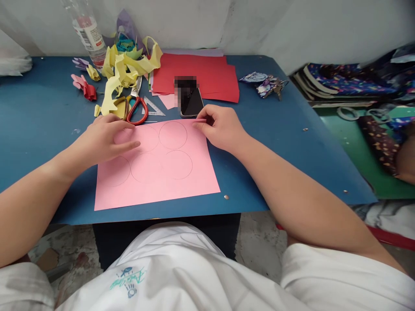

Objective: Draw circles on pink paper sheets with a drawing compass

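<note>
A pink sheet of paper (168, 172) with several circles drawn on it lies flat on the blue table (48, 116) in front of me. My left hand (105, 140) rests flat on the sheet's far left corner, fingers stretched out and pressing it down. My right hand (220, 125) is at the sheet's far right corner, fingers closed in a pinch on that corner, lifting its edge slightly.
Just beyond the sheet lie red-handled scissors (138, 110), a small set square (154, 108) and a black phone (191, 101). Red paper sheets (207, 73), yellow paper scraps (123, 71), a plastic bottle (87, 32) and keys (267, 84) sit farther back. Bags lie to the right.
</note>
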### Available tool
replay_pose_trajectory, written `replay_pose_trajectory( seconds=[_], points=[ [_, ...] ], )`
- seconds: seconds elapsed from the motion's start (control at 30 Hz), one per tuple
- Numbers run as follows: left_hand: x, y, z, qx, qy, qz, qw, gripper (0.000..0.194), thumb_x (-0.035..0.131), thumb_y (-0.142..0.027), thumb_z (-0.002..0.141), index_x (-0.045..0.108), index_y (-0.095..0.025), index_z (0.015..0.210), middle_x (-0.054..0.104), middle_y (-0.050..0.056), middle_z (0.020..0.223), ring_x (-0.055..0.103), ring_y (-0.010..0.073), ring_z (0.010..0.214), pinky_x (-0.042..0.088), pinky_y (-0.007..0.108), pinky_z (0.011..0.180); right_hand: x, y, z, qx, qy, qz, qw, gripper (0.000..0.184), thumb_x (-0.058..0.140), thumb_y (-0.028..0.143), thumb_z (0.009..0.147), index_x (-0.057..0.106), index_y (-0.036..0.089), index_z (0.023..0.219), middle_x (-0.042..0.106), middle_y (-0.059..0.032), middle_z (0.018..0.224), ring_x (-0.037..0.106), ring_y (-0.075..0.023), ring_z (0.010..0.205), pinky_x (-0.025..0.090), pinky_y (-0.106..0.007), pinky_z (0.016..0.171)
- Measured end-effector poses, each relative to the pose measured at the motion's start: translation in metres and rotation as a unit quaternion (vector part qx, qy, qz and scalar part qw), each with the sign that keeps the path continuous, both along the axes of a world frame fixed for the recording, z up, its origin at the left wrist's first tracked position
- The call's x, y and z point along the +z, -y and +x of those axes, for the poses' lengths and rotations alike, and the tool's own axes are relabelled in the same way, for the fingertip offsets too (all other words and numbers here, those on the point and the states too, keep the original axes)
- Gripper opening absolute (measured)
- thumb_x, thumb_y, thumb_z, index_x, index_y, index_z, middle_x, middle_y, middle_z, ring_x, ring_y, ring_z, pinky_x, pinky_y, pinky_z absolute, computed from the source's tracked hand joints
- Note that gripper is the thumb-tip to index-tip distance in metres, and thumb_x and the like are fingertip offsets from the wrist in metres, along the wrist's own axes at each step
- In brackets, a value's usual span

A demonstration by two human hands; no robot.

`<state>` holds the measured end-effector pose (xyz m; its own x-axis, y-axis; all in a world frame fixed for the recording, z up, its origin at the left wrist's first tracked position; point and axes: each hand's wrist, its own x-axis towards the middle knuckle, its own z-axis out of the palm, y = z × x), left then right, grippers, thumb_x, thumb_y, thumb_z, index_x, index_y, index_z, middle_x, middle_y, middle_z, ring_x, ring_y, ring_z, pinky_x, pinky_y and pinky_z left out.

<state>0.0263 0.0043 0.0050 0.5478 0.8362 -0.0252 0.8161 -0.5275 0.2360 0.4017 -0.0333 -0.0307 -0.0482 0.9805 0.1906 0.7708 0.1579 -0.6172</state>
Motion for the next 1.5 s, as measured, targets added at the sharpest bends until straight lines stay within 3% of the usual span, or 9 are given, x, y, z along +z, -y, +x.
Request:
replay_pose_trajectory(
  seconds=[0.17,0.37,0.47,0.63,0.9,1.1,1.3,1.5],
  points=[
    [0.009,0.003,0.004,0.048,0.048,-0.010,0.998,0.064,0.066,-0.065,0.113,0.085,-0.013,0.146,0.081,0.017,0.145,0.070,0.0364,0.134,0.055,0.052,0.125,0.004,0.003,0.001,-0.015,-0.019,0.046,0.999,0.009,0.078,0.032,0.103,0.079,0.028,0.095,0.085,-0.0110,0.106,0.077,-0.0341,0.096,0.062,-0.051,0.091],
    [0.016,0.005,0.006,0.111,0.080,-0.011,0.991,0.053,0.067,-0.065,0.115,0.083,-0.019,0.135,0.083,0.007,0.120,0.068,0.0250,0.109,0.054,0.038,0.100,0.009,0.004,0.000,-0.014,-0.014,0.045,0.999,0.013,0.075,0.033,0.103,0.087,0.029,0.101,0.088,-0.0105,0.108,0.079,-0.0368,0.102,0.067,-0.054,0.096],
    [0.015,0.004,0.006,0.093,0.081,-0.002,0.992,0.051,0.064,-0.061,0.116,0.083,-0.018,0.135,0.079,0.007,0.111,0.066,0.0245,0.103,0.053,0.038,0.096,0.005,0.002,0.001,0.016,-0.022,0.048,0.998,0.020,0.072,0.029,0.103,0.091,0.027,0.108,0.090,-0.0102,0.112,0.081,-0.0352,0.102,0.067,-0.053,0.097],
    [0.011,0.002,0.006,0.051,0.071,0.020,0.996,0.053,0.060,-0.061,0.116,0.085,-0.018,0.136,0.081,0.009,0.124,0.067,0.0258,0.111,0.056,0.040,0.106,-0.005,-0.002,0.006,0.032,-0.007,0.036,0.999,0.034,0.070,0.027,0.107,0.096,0.026,0.128,0.092,-0.0103,0.120,0.084,-0.0357,0.105,0.066,-0.053,0.101],
    [0.005,0.005,0.008,0.052,0.086,-0.013,0.995,0.056,0.067,-0.063,0.111,0.085,-0.017,0.136,0.087,0.012,0.131,0.076,0.0299,0.111,0.056,0.043,0.103,-0.009,-0.003,0.009,0.025,0.011,0.011,1.000,0.036,0.075,0.028,0.106,0.097,0.028,0.135,0.092,-0.0092,0.118,0.085,-0.0374,0.107,0.066,-0.052,0.101],
    [0.005,0.007,0.010,0.066,0.071,-0.008,0.995,0.054,0.064,-0.063,0.110,0.086,-0.019,0.131,0.088,0.008,0.128,0.074,0.0268,0.109,0.056,0.040,0.103,-0.010,-0.005,0.009,0.039,0.018,0.002,0.999,0.031,0.076,0.026,0.102,0.095,0.023,0.127,0.090,-0.0102,0.110,0.085,-0.0355,0.102,0.068,-0.054,0.102],
    [0.006,0.006,0.008,0.053,0.065,-0.014,0.996,0.049,0.065,-0.063,0.109,0.085,-0.021,0.126,0.087,0.008,0.125,0.074,0.0274,0.106,0.055,0.042,0.099,-0.002,-0.001,0.004,0.031,0.015,-0.024,0.999,0.018,0.074,0.029,0.102,0.089,0.029,0.112,0.089,-0.0080,0.108,0.084,-0.0377,0.105,0.069,-0.055,0.104],
    [0.001,0.004,0.007,0.057,0.051,-0.010,0.997,0.047,0.066,-0.056,0.109,0.084,-0.021,0.134,0.086,0.005,0.124,0.072,0.0241,0.106,0.055,0.039,0.100,0.001,0.000,0.003,0.035,0.014,-0.023,0.999,0.008,0.074,0.022,0.100,0.077,0.030,0.099,0.086,-0.0070,0.107,0.082,-0.0353,0.106,0.066,-0.050,0.098]
  ],
)
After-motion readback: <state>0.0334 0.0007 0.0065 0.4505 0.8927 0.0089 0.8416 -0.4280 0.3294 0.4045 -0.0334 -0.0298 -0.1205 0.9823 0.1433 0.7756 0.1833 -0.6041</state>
